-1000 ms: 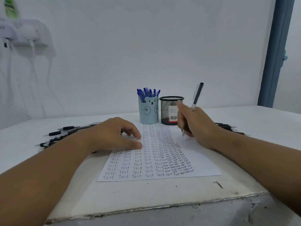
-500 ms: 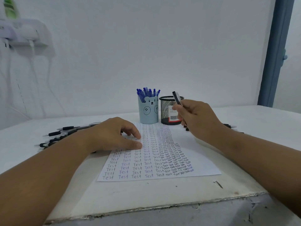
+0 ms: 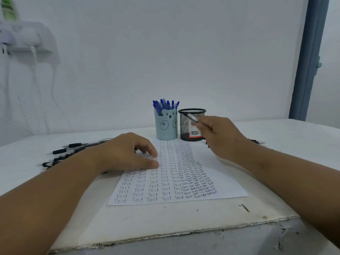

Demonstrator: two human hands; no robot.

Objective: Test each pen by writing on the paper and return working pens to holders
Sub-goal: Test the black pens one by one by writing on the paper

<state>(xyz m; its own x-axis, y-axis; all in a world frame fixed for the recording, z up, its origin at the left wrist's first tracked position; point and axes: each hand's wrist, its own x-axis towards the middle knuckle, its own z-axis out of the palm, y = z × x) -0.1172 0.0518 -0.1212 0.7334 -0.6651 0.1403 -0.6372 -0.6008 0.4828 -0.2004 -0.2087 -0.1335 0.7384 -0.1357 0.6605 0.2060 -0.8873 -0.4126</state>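
Steering the pen (image 3: 191,118) into the black mesh holder (image 3: 191,124) looks to be the step in hand. In the head view, the only one, the right hand (image 3: 219,133) has its grip closed narrow round the pen, which lies tilted in front of the holder's mesh, its tip blurred. To do this well, I judge the pen should be lifted above the rim, turned upright, and let go only once its lower end is inside; the holder is light-looking and a knock on the rim could tip it. The left hand (image 3: 127,153) rests on the paper (image 3: 220,183) with curled fingers, holding nothing, which keeps the sheet steady.

Counting: two holders stand toward the far edge of the table (image 3: 165,219), the mesh one and a blue bear holder (image 3: 166,126) just beside it, full of blue pens (image 3: 165,104), perhaps eight, too crowded to count surely. One sheet of paper, covered with "Test". Black pens (image 3: 73,149) lie toward the left edge, at least five, partly hidden by the left arm; a few more (image 3: 257,141) show behind the right wrist.
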